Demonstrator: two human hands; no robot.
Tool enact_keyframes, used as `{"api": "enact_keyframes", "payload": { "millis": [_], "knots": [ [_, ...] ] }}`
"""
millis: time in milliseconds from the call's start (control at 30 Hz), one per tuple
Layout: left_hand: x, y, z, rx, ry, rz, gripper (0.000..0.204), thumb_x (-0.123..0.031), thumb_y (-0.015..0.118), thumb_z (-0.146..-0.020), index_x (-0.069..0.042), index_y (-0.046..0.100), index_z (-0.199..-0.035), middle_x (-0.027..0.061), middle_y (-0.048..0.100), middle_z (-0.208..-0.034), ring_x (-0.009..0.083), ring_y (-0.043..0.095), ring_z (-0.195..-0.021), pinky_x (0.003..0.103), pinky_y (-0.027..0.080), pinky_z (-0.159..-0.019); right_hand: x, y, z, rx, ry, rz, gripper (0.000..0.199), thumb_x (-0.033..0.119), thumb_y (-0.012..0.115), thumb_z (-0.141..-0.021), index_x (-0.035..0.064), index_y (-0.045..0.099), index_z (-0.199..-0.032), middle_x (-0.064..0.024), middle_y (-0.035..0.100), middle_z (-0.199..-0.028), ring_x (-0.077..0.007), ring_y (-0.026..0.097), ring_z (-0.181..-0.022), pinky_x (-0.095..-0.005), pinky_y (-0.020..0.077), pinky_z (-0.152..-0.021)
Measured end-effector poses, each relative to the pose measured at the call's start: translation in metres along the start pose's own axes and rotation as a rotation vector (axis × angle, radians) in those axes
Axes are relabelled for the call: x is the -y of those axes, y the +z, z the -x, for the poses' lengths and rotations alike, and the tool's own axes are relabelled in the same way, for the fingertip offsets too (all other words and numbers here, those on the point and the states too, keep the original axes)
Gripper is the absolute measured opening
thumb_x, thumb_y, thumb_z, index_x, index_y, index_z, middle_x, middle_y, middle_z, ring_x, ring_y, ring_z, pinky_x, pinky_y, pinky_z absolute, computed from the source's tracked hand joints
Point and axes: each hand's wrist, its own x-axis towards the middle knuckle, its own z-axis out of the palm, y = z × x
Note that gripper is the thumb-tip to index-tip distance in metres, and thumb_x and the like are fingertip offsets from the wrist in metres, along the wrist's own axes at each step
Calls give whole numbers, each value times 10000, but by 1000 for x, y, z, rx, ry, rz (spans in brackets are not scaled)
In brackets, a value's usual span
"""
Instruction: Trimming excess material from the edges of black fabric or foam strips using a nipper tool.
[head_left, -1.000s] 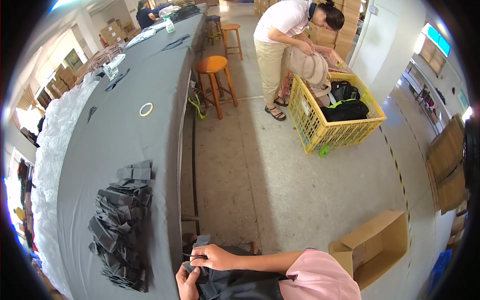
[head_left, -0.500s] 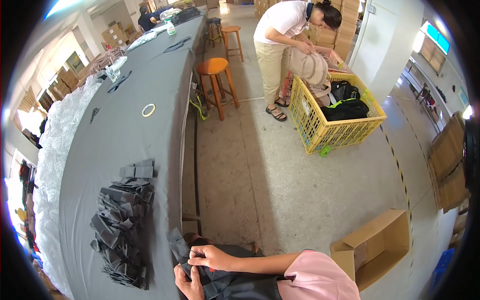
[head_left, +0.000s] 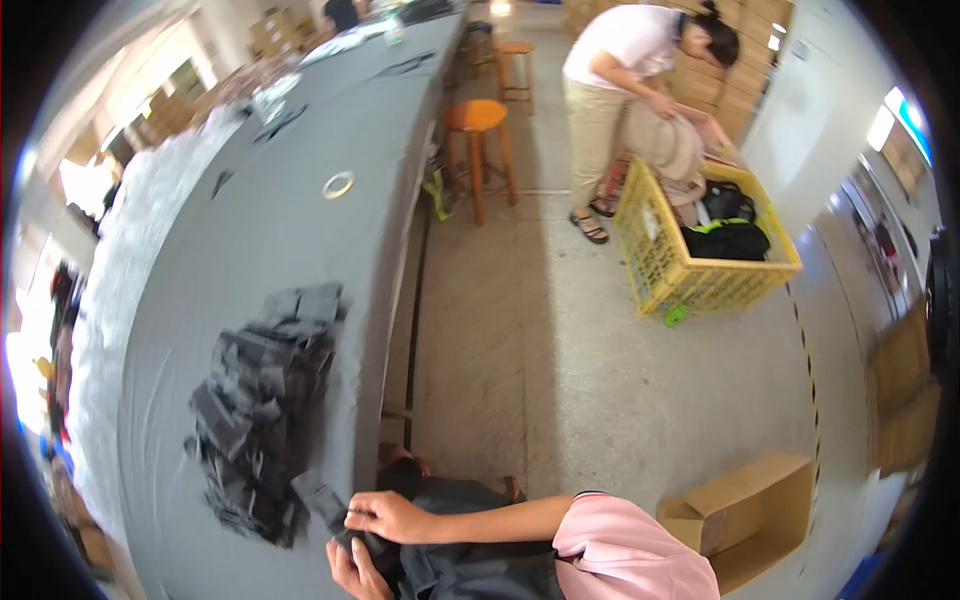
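Observation:
At the table's near edge, both my hands are closed on a dark grey fabric strip point(head_left: 318, 497), whose flat end sticks out toward the table. My right hand point(head_left: 392, 518) grips it from above, its fingers curled over the cloth. Just below, my left hand point(head_left: 357, 572) pinches the same dark cloth, thumb up; part of this hand is cut off by the picture's lower edge. Beside them on the table lies a loose heap of similar dark fabric pieces point(head_left: 262, 410), blurred by motion. Dark cloth point(head_left: 480, 560) covers my lap.
The long grey-covered table point(head_left: 250, 240) bears a tape roll point(head_left: 338, 185) and bubble wrap along its far-left side point(head_left: 130, 270). Right of it stand wooden stools point(head_left: 476, 116), a yellow crate point(head_left: 720, 285) with bags, a co-worker point(head_left: 610, 70) handling a beige bag, and an open carton point(head_left: 745, 530).
My hands have moved left with the fabric strip, closer to the heap. The view has shifted, so the table and crate appear further right. The co-worker still bends over the crate.

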Motion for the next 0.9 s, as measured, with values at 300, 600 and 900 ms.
{"api": "enact_keyframes", "payload": {
  "millis": [300,600,900],
  "knots": [
    [18,-18,-9,-205,-164,341,146,-68,629,-811,43,535,-797,68,478,-710,162,467,-729,274,389,-660,26,26,-26,177,176,48,111,88,602,-872,-3,599,-810,-11,451,-648,-65,414,-602,-235,363,-540],
    [70,-56,22,-434,-466,573,243,-45,628,-830,24,420,-723,-2,346,-717,89,307,-687,226,285,-601,2,66,-9,294,-74,480,373,111,700,-760,60,538,-1092,-83,521,-912,-174,539,-678,-273,464,-584],
    [84,-66,12,-400,-481,571,261,-60,634,-821,27,418,-705,16,341,-675,112,304,-665,248,284,-583,0,87,-27,337,-358,728,229,93,702,-742,63,613,-952,-62,527,-793,-183,526,-588,-297,426,-507]
  ]
}}
